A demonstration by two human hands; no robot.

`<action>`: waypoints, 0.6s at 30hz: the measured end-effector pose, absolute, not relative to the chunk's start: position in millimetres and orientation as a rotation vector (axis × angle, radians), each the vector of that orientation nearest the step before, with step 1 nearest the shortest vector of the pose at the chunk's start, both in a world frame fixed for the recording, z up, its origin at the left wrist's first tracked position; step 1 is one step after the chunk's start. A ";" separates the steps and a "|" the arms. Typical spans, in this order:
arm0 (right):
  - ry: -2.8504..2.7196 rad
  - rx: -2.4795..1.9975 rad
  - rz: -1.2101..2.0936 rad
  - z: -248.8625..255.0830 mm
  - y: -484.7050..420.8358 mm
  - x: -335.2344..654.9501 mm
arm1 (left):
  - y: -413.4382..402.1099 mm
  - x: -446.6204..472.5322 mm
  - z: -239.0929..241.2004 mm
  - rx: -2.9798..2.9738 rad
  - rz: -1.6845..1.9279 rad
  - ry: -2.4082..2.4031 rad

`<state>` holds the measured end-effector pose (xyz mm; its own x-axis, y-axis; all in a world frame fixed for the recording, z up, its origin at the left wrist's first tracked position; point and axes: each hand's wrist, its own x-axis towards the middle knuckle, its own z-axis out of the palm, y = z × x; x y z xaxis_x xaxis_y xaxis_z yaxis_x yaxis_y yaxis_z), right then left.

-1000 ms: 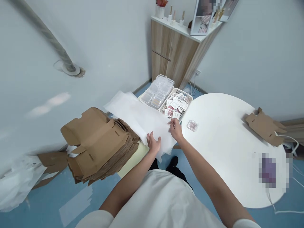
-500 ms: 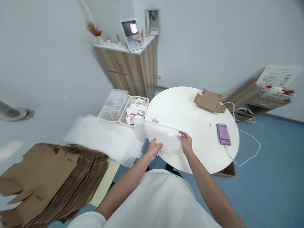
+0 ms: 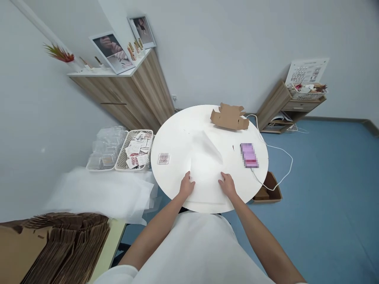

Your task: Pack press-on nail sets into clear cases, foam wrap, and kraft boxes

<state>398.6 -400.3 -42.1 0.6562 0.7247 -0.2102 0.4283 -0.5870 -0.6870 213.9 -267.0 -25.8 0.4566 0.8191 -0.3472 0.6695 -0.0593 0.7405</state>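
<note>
A thin, translucent white foam sheet [image 3: 205,179] lies over the near half of the round white table [image 3: 177,124], its far end raised in a soft fold. My left hand [image 3: 186,186] is at the sheet's left edge, thumb on top and fingers curled at the side. At the right edge, my right hand [image 3: 227,184] grips in the same way, fingertips pointing inward. Left of the sheet rests a small clear case [image 3: 164,158] with reddish pieces inside. An unfolded brown cardboard box [image 3: 229,117] sits at the table's far side.
A blurred purple phone-like object [image 3: 249,155] with a white cable lies at the right. On the left are a basket of cards [image 3: 117,163], clear plastic boxes [image 3: 108,146], more white sheets [image 3: 103,193] and stacked flat cardboard [image 3: 68,248]. An open carton [image 3: 278,194] stands on the floor.
Both hands have brought the sheet from the table's left side onto its near middle and lowered it. The view has turned right, and the small clear case is now uncovered.
</note>
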 end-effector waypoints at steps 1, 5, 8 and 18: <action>-0.947 -2.301 0.621 -42.4 -397.9 398.8 | -267.3 213.9 -26.4 1.835 0.211 1.262; -1.088 -2.453 0.480 -38.0 -392.2 395.5 | -268.7 211.8 -26.8 2.086 0.260 1.293; -1.194 -2.487 0.347 -32.3 -395.8 389.1 | -271.0 206.8 -26.1 2.357 0.192 1.226; -1.562 -2.458 0.391 -35.3 -404.9 376.6 | -269.9 199.1 -27.0 2.670 -0.161 1.005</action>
<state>376.6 -404.9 -35.3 0.4059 0.9069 -0.1132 0.8532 -0.4205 -0.3087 199.1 -269.9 -27.0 0.7515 0.6281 -0.2019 0.6597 -0.7176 0.2234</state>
